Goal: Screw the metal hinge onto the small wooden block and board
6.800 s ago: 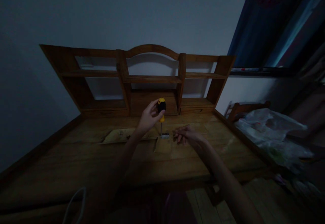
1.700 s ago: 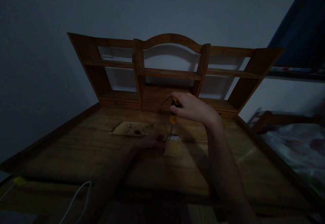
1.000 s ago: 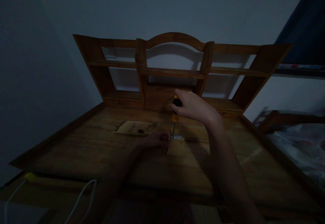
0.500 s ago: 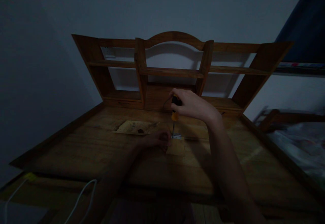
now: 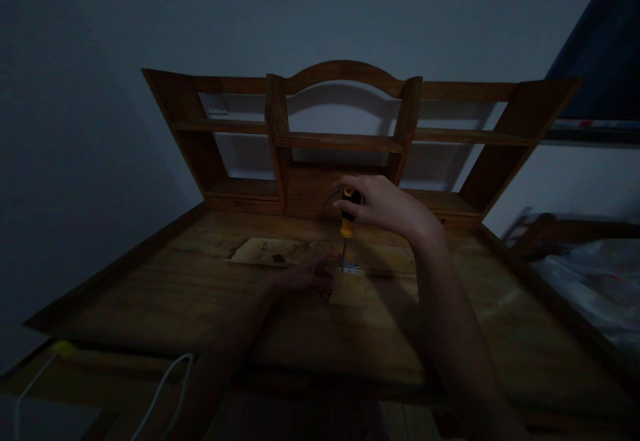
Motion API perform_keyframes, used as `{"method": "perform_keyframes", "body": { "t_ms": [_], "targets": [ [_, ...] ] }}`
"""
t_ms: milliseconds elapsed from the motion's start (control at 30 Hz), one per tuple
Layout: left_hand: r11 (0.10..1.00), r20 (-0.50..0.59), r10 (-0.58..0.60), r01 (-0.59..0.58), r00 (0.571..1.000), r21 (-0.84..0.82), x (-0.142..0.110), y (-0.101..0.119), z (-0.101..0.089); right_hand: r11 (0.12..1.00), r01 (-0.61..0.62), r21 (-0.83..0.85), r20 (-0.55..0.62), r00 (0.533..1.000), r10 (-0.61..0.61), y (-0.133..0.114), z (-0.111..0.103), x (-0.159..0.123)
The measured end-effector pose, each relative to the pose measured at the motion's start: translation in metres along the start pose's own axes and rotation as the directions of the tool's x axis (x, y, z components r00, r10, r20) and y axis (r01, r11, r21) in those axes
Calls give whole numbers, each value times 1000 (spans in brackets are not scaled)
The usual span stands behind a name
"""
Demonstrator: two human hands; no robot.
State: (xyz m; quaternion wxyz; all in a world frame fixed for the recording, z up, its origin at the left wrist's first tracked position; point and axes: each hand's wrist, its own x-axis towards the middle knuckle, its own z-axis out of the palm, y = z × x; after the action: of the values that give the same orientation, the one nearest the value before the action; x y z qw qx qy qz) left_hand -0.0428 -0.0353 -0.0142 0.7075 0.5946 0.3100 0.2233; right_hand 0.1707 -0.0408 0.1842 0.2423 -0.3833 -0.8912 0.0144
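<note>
My right hand [image 5: 380,204] grips the black and yellow handle of a screwdriver [image 5: 347,229] from above. The screwdriver stands nearly upright, its shaft coming down to the left part of a small metal hinge [image 5: 350,268]. That hinge lies along the far edge of a small wooden board [image 5: 349,290], flat on the desk. My left hand [image 5: 315,276] is at the board's left edge, fingers bent against it, one finger reaching close to the screwdriver's tip. A pale strip of wood [image 5: 270,250] with a dark knot lies behind my left hand; whether the hinge touches wood there is unclear.
The wooden desk [image 5: 165,288] carries a shelf unit [image 5: 340,141] along its back, against the wall. Raised edges border the desk on both sides. A white cable [image 5: 163,378] loops at the front left, near a yellow item [image 5: 63,349]. The light is dim.
The view has shifted slightly. My right hand keeps the screwdriver upright over the hinge. One finger of my left hand has stretched out towards the screwdriver's tip.
</note>
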Motion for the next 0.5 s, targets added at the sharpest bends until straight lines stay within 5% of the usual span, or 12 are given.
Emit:
{"method": "perform_keyframes", "body": {
  "t_ms": [500],
  "targets": [
    [1000,16,14,-14,1000,22,2,-5,-2,1000,-22,-17,-23,1000,21,1,-7,-3]
  ]
}}
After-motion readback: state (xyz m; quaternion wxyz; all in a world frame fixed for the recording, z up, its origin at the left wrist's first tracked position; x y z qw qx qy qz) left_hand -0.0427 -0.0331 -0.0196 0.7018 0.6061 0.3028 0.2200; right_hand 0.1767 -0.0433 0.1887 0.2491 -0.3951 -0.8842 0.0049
